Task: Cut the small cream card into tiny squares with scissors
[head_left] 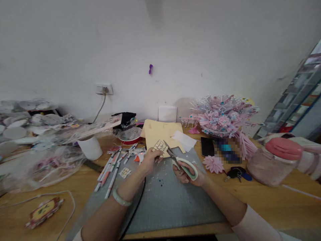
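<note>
Over the grey mat (170,204), my left hand (151,160) pinches a small piece of pale yellow paper (160,147) printed with dark outlined shapes. My right hand (188,172) has its fingers through the white-and-green handles of a pair of scissors (179,160). The scissor blades point up and left and meet the right side of the paper piece; whether they are cutting into it I cannot tell. Larger yellow sheets (156,129) lie just behind, with a white paper scrap (185,141) on their right. A smaller patterned cutout (125,172) rests left of my left wrist.
Several marker pens (112,174) lie left of my arm, near a white cup (90,148). A pink beaded headdress (223,115), a phone (207,147), keys (235,173) and a pink-lidded jar (271,167) stand or lie to the right. A black cable (136,207) crosses the mat.
</note>
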Demonstrator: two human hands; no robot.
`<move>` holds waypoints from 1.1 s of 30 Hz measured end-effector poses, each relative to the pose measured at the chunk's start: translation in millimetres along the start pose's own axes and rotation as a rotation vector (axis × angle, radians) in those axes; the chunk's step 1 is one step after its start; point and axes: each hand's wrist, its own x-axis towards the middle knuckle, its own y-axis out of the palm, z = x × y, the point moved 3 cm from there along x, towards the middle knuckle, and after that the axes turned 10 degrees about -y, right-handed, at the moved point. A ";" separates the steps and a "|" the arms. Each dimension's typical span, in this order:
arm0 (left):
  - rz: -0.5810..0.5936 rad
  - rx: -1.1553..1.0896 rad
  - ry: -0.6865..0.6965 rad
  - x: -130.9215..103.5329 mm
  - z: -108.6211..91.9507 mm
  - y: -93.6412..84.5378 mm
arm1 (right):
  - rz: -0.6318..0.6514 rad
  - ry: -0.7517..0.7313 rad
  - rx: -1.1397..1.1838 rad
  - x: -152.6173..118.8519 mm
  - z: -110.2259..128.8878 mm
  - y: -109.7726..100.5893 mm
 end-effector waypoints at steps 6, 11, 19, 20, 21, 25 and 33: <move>-0.007 -0.023 0.078 -2.5 -7.6 2.9 | -0.051 -0.006 -0.043 -0.9 2.7 0.3; -0.079 -0.074 0.133 -4.9 -13.3 6.3 | -0.062 -0.024 -0.076 -0.8 1.9 3.8; -0.187 -0.080 0.181 -2.9 -14.0 3.0 | -0.130 -0.073 -0.133 -0.3 -0.4 6.9; -0.188 -0.072 0.186 -2.7 -14.1 2.7 | -0.139 -0.078 -0.134 -0.2 -0.6 6.3; -0.187 -0.064 0.191 -2.5 -14.3 2.5 | -0.146 -0.081 -0.135 -0.1 -0.9 5.5; -0.177 -0.028 0.209 -3.3 -16.6 1.9 | -0.165 -0.079 -0.138 0.1 -2.6 2.4; -0.164 0.013 0.216 -5.3 -19.5 3.1 | -0.215 -0.112 -0.153 -0.2 -2.3 2.6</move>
